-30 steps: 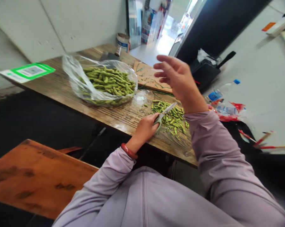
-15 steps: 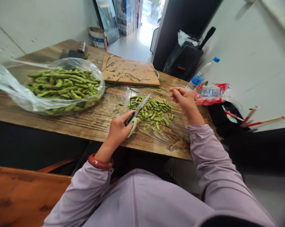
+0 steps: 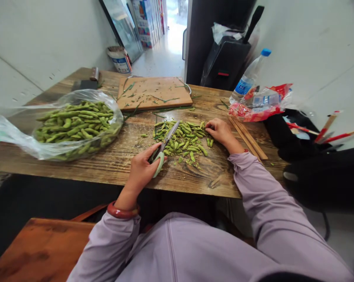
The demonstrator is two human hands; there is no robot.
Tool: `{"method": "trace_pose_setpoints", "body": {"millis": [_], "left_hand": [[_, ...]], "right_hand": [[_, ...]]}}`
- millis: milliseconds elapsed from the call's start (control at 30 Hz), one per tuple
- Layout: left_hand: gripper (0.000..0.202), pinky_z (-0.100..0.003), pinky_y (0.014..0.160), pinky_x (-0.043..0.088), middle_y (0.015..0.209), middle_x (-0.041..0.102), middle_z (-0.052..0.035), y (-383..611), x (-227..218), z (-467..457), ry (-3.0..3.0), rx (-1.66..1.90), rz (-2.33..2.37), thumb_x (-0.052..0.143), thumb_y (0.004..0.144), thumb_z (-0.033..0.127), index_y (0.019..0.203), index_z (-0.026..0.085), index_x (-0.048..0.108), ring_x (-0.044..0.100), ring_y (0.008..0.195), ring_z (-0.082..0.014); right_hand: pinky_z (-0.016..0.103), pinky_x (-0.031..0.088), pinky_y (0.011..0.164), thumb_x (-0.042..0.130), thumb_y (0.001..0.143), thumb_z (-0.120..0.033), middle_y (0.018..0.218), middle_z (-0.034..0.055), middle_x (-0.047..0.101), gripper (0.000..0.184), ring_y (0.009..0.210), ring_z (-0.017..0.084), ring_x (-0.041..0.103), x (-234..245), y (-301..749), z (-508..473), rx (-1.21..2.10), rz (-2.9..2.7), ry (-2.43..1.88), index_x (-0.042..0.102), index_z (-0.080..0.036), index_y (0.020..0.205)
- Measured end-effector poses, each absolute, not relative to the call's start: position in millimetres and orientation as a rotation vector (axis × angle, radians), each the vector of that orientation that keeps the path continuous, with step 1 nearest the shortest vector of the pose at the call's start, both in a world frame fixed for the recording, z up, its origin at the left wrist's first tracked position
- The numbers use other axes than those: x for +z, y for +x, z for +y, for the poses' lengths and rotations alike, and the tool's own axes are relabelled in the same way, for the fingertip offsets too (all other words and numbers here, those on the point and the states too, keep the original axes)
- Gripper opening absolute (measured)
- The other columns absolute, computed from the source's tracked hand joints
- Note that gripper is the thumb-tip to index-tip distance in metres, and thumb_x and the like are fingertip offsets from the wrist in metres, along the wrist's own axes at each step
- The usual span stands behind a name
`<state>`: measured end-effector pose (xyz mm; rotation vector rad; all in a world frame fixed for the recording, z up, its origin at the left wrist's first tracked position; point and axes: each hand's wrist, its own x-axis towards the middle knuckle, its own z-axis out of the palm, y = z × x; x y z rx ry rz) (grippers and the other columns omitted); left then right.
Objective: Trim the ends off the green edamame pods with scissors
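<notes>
My left hand (image 3: 141, 169) is closed round the green handles of a pair of scissors (image 3: 164, 147), whose blades point up over a loose pile of green bean pods (image 3: 186, 140) on the wooden table (image 3: 112, 160). My right hand (image 3: 220, 131) rests at the right edge of that pile, fingers curled onto the pods. What they grip, if anything, is hidden. A clear plastic bag (image 3: 73, 125) full of whole pods lies to the left.
A wooden cutting board (image 3: 153, 92) lies behind the pile. A water bottle (image 3: 249, 76) and a red-and-clear wrapper (image 3: 260, 103) stand at the back right, with chopsticks (image 3: 247, 137) beside my right arm. A wooden bench (image 3: 41, 250) is at lower left.
My right hand has come down from in front of the camera and now sits on the pod pile. The view has swung left to right. My left hand has kept the scissors.
</notes>
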<state>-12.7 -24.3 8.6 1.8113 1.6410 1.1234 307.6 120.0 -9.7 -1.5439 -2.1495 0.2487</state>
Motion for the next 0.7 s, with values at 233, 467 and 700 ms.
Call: {"method": "trace_pose_setpoints", "body": {"millis": [233, 467, 700], "left_hand": [[0.047, -0.031, 0.096, 0.057, 0.120, 0.078, -0.0083, -11.9, 6.5, -24.4, 1.818, 1.125, 1.675, 0.075, 0.078, 0.028, 0.124, 0.018, 0.073, 0.074, 0.104, -0.0226], [0.047, -0.033, 0.102, 0.055, 0.122, 0.077, -0.0104, -14.2, 2.0, -21.3, 1.809, 1.154, 1.679, 0.073, 0.079, 0.028, 0.125, 0.015, 0.072, 0.074, 0.110, -0.0239], [0.047, -0.034, 0.101, 0.055, 0.122, 0.077, -0.0108, -12.6, 6.4, -22.0, 1.797, 1.131, 1.683, 0.075, 0.078, 0.030, 0.123, 0.015, 0.073, 0.073, 0.109, -0.0237]], "right_hand": [[0.035, 0.048, 0.082, 0.062, 0.087, -0.025, 0.093, 0.0093, 0.075, 0.015, 0.088, 0.024, 0.065, -4.7, 294.7, 109.9, 0.291, -2.041, -1.379, 0.076, -0.019, 0.092], [0.039, 0.049, 0.093, 0.056, 0.090, -0.021, 0.105, 0.0119, 0.077, 0.025, 0.100, 0.027, 0.068, -2.3, 303.3, 114.0, 0.352, -1.982, -1.368, 0.079, -0.019, 0.099], [0.035, 0.047, 0.080, 0.063, 0.092, -0.029, 0.096, 0.0103, 0.076, 0.021, 0.090, 0.024, 0.067, 7.7, 293.2, 102.4, 0.331, -2.237, -1.328, 0.082, -0.020, 0.095]]}}
